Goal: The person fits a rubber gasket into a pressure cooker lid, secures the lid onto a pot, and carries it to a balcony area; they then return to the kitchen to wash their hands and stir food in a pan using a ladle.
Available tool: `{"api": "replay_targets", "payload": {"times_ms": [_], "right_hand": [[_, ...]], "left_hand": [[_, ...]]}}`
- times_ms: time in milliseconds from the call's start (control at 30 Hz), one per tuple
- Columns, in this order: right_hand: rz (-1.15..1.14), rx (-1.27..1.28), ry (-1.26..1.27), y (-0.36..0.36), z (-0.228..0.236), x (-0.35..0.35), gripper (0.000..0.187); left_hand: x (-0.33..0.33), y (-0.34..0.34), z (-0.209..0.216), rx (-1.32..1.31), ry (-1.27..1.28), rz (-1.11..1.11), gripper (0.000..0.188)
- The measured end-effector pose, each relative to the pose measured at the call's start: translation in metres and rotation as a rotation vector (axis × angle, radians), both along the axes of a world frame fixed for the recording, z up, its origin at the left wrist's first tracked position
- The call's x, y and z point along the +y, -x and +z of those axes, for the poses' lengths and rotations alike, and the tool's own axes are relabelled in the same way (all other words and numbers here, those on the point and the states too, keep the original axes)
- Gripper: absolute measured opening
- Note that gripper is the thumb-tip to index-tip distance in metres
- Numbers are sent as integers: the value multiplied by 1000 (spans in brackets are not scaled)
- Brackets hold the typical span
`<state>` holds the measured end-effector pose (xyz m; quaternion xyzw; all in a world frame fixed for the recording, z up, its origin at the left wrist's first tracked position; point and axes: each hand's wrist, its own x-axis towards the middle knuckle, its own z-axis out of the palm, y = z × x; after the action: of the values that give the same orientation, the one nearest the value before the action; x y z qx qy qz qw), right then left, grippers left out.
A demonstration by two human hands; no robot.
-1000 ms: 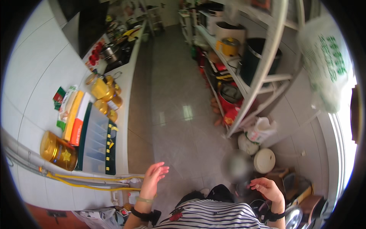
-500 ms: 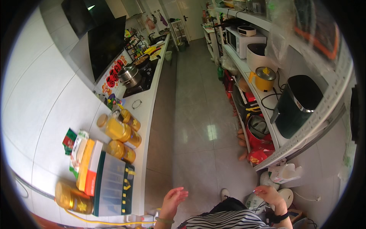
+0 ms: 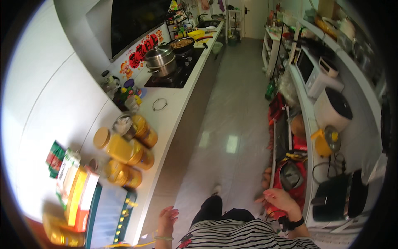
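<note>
My left hand (image 3: pixel 168 220) hangs at the lower edge beside the counter, its fingers loosely bent and apart, with nothing seen in it. A bangle circles that wrist. On the right, my right hand (image 3: pixel 282 200) is held out in front of the lower shelf, fingers loosely curved and holding nothing that I can see. A black band is on its wrist. The hand nearly overlaps a red bag (image 3: pixel 296 193) on the shelf in the picture. Closest to my left hand is a clear plastic box (image 3: pixel 108 220) with yellow clips on the counter.
Yellow-labelled jars (image 3: pixel 143 154) stand on the white counter (image 3: pixel 166 128). Beyond them, a steamer pot (image 3: pixel 161 62) and a frying pan (image 3: pixel 181 45) sit on the black hob. Shelving on the right holds a microwave (image 3: pixel 317 72), a yellow pot (image 3: pixel 324 143) and a dark green appliance (image 3: pixel 338 197). Grey floor (image 3: pixel 224 112) runs between.
The view has moved forward and turned, so the hob and shelves look nearer. A leg has stepped forward. Both hands have swung slightly, the left one lower and the right one a little higher.
</note>
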<state>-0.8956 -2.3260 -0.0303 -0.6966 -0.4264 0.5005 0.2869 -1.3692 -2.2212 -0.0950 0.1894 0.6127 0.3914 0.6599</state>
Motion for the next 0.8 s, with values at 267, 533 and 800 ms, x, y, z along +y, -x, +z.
{"api": "replay_targets", "payload": {"times_ms": [267,533,800], "right_hand": [[26,-303,55,-88,9,124,31],[67,-467,325,-217,-52,239,31],[491,-769,-120,-370,-13,559,19]], "left_hand": [[272,-168,48,-19,-234,-283,22],[454,-349,51,-188,-330,-713,24],[522,-385,21,-78,-73,-240,24]]}}
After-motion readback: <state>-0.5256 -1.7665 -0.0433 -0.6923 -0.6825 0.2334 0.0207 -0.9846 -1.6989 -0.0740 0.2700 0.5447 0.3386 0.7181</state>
